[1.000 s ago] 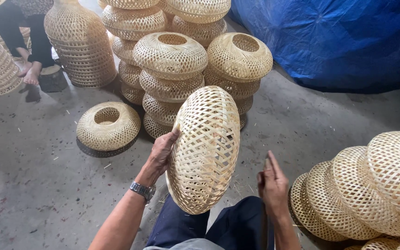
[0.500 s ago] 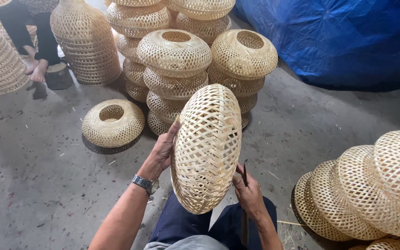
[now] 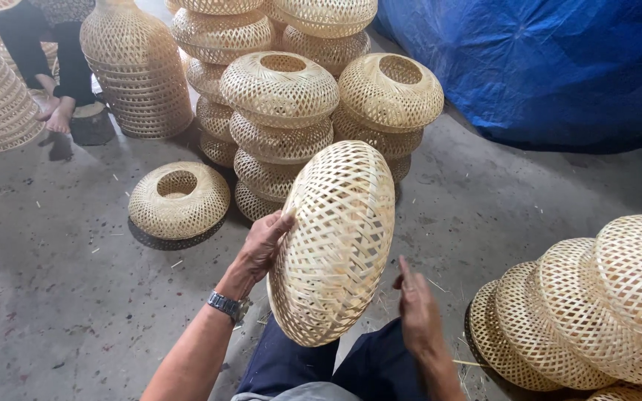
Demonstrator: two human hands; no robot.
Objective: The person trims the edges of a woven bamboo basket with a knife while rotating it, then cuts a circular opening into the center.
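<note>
While the woven bamboo shade (image 3: 334, 245) stands on edge over my lap, just as it did half a second ago, I see it has tipped a little, its top leaning to the right and its domed face turned more toward the camera. My left hand (image 3: 263, 246) keeps its place on the shade's left rim, fingers curled around the edge and gripping it. My right hand (image 3: 416, 306) has come off the lower right rim; it now hangs just beside the shade, fingers straight and close together, holding nothing that I can see.

Pale and oval, the shade is an open lattice of thin strips, tighter toward the rim. Its back side and opening are turned away, so I cannot make them out, and its lower edge overlaps my dark trousers (image 3: 313, 367).

On the grey concrete floor (image 3: 53, 297) a single round shade (image 3: 178, 199) lies to the left with its opening up. Stacked shades (image 3: 284, 122) rise behind, a leaning row of shades (image 3: 596, 312) is cut off at the right edge, and a blue tarpaulin (image 3: 551, 67) fills the upper right. Another person's bare feet (image 3: 57, 115) show at upper left.
</note>
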